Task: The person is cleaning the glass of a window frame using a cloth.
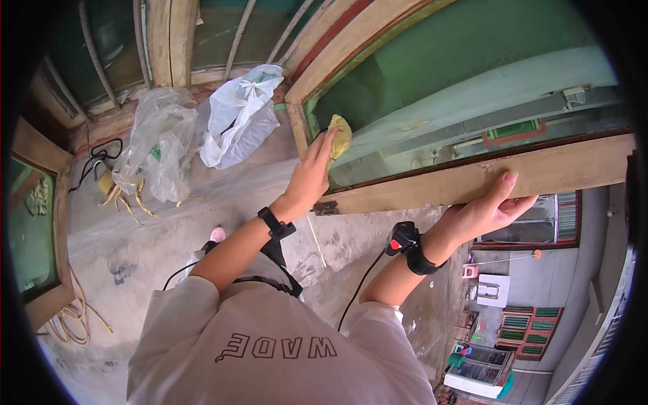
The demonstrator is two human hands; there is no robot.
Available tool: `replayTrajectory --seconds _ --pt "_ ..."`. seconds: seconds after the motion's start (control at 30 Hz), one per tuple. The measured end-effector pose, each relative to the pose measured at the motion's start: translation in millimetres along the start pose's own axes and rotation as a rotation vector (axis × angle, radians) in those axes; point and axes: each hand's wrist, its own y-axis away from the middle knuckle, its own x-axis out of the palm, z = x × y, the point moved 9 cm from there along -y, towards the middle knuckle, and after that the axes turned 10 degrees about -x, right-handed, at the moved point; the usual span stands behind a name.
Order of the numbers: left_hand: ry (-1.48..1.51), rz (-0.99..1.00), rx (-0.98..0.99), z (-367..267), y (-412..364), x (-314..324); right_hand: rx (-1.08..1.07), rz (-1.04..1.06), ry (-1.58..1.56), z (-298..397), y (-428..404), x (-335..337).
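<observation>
My left hand (310, 174) presses a yellow cloth (341, 139) against the glass pane (435, 86) of a wooden casement window, near its lower corner. The fingers lie stretched along the cloth, and part of it is hidden behind them. With my right hand (483, 212) I hold the edge of the window's wooden frame (572, 169), thumb on the near face and the other fingers partly hidden behind. The sash stands swung out from the wall, and its glass mirrors a building.
On the sill ledge sit a clear plastic bag (162, 144) and a tied white plastic bag (243, 119). Metal bars (93, 61) cross the window opening. Another open sash (63, 228) stands at left, above a coiled hose (71, 324). A glass-topped chest freezer (478, 372) stands far right.
</observation>
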Motion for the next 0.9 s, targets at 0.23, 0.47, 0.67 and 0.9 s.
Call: replayTrajectory --seconds 0.23,0.47,0.67,0.9 --pt "-0.108 -0.054 0.011 5 -58 -25 -0.018 0.002 -0.007 7 2 2" --pt "0.067 -0.124 0.03 4 -39 -17 -0.007 0.025 0.069 8 6 3" --pt "0.215 -0.03 0.07 -39 0 -25 0.059 -0.034 0.09 2 4 -10" --pt "0.604 0.124 0.054 -63 23 -76 0.104 -0.005 0.042 33 13 7"
